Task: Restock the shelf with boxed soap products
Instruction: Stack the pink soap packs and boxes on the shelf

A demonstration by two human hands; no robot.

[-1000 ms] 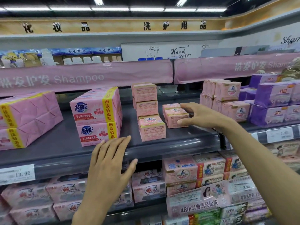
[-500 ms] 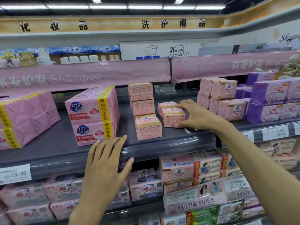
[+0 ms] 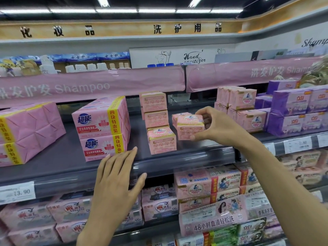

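My right hand grips a small pink soap box by its right side, thumb under it and fingers over the top, holding it just above the dark grey shelf. Another pink box lies right behind it. To the left, three more pink soap boxes form a stack, the bottom one nearest the front. My left hand hovers open with straight fingers in front of the shelf's front rail, holding nothing.
Two stacked four-packs sit left of the stack, and pink wrapped packs at far left. Pink boxes and purple boxes fill the right. The lower shelf is packed with soap. A pink Shampoo banner overhangs above.
My right hand has curled round the front pink box and lifted it a little, tilting it toward me. The left hand has barely moved.
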